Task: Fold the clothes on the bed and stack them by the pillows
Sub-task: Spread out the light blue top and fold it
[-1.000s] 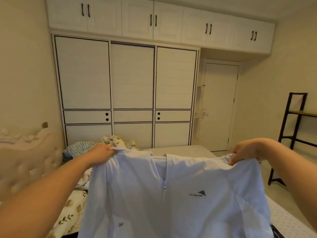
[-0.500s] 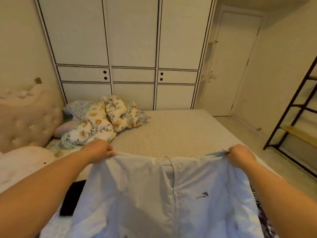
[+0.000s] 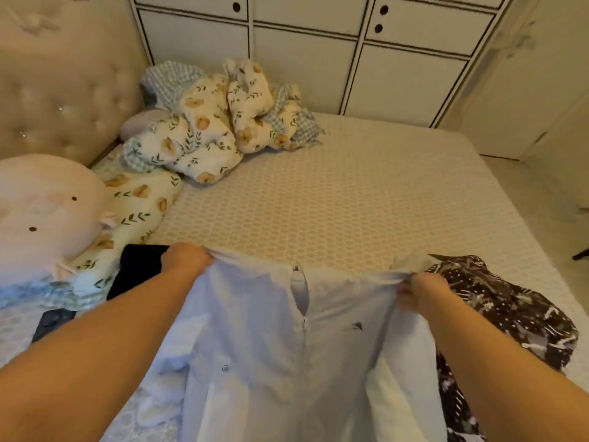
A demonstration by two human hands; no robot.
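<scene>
Head view: a dark folded garment (image 3: 137, 269) lies at left; the left hand (image 3: 188, 261) and right hand (image 3: 420, 290) each pinch a shoulder of the white zip jacket (image 3: 280, 346) spread over the bed (image 3: 334, 202), beside a dark patterned garment (image 3: 510, 311).

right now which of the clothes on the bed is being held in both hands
The white zip jacket: the left hand and right hand grip its shoulders. The dark navy garment and dark patterned garment lie untouched beside it.
</scene>
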